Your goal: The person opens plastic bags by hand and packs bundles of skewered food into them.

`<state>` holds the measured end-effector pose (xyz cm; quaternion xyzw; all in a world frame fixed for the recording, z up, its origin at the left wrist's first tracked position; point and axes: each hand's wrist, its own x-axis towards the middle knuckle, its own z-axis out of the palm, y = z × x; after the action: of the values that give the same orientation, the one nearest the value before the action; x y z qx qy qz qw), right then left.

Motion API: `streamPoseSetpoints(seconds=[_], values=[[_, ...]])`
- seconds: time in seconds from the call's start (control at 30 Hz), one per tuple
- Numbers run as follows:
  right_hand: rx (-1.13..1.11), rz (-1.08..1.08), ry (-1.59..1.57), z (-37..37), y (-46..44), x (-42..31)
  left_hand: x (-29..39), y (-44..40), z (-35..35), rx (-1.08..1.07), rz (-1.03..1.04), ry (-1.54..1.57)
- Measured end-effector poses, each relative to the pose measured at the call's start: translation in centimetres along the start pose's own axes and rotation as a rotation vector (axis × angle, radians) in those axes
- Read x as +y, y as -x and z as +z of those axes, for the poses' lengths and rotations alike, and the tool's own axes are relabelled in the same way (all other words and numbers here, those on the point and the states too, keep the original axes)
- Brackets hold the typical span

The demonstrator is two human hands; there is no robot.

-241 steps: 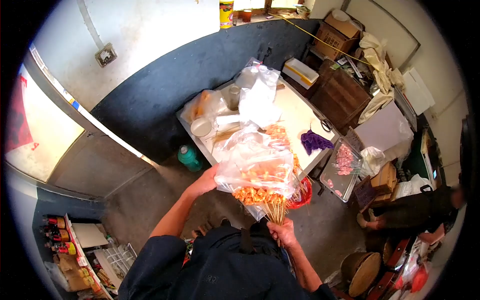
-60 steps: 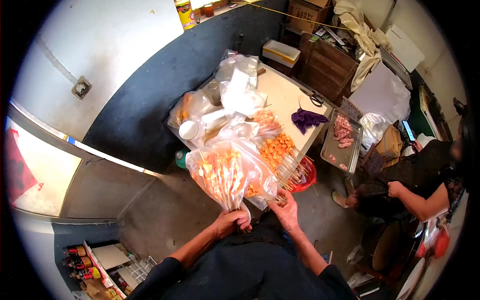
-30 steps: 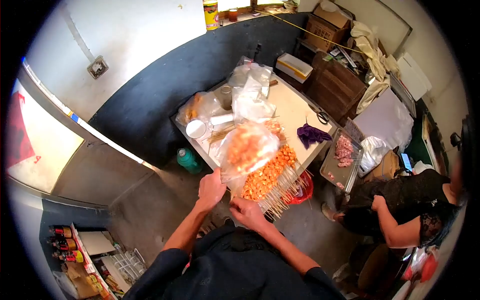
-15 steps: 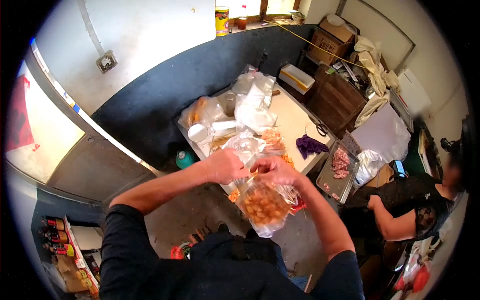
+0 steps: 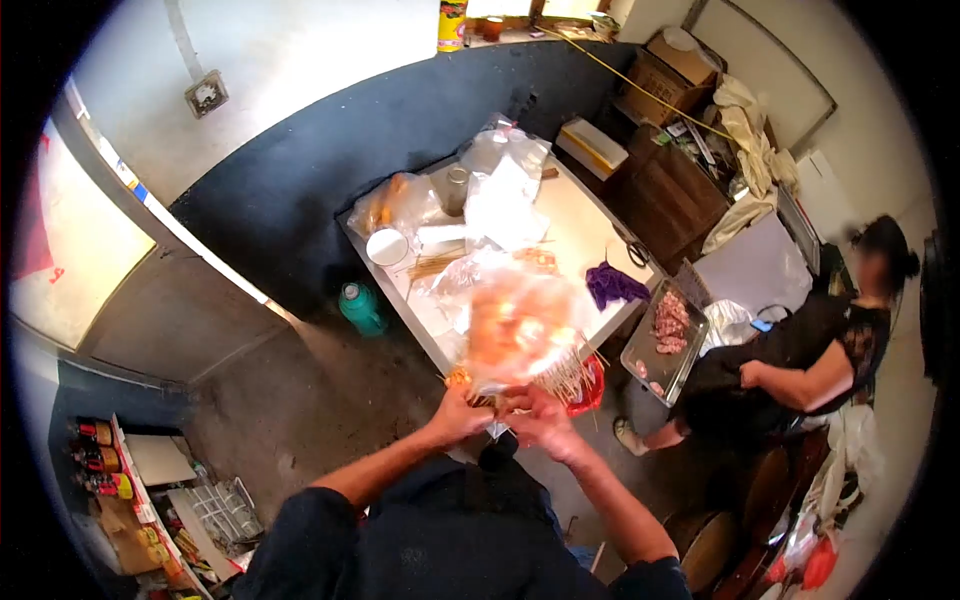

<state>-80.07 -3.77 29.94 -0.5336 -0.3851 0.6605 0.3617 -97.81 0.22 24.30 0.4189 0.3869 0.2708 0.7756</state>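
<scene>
A clear plastic bag of orange skewered pieces (image 5: 522, 322), blurred by motion, stands out over the table's near edge. My left hand (image 5: 460, 412) is closed round the gathered lower end of the bag, where stick ends show. Right beside it, the fingers of my right hand (image 5: 540, 418) pinch the same gathered end. Behind the bag, more skewers (image 5: 568, 378) lie with their sticks over the table edge, partly hidden. Loose plastic bags (image 5: 508, 205), a white cup (image 5: 387, 247) and thin sticks (image 5: 436, 264) rest on the table (image 5: 590, 215).
A purple cloth (image 5: 614, 285) and scissors (image 5: 637, 254) lie at the table's right. Beyond is a metal tray (image 5: 684, 350) with pink meat. A teal bottle (image 5: 361, 310) stands on the floor at left. A seated person (image 5: 800, 365) is at right, near stacked boxes (image 5: 668, 75).
Both hands have come down toward my body. The bag has swung from hanging below them to standing above them, over the table. The person at right now sits more upright, head in view.
</scene>
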Motion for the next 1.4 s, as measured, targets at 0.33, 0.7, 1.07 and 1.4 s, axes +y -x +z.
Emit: streamPoseSetpoints(seconds=[0.33, 0.7, 1.07, 1.4], values=[[-0.160, -0.367, 0.939, 5.9, -0.7, 6.5, -9.0, 4.9, -3.1, 0.074, -0.116, -0.011], [-0.051, -0.412, 0.899, 6.5, 1.3, 4.4, 2.3, 8.0, -4.5, -0.289, 0.271, -1.295], [-0.008, -0.564, 0.688, 5.6, 1.0, 5.7, 4.0, 9.1, -1.8, -0.022, 0.617, -0.963], [-0.102, -0.646, 0.842, 5.6, 1.2, 5.3, -2.7, 5.2, -3.1, 0.113, -0.399, 0.287]])
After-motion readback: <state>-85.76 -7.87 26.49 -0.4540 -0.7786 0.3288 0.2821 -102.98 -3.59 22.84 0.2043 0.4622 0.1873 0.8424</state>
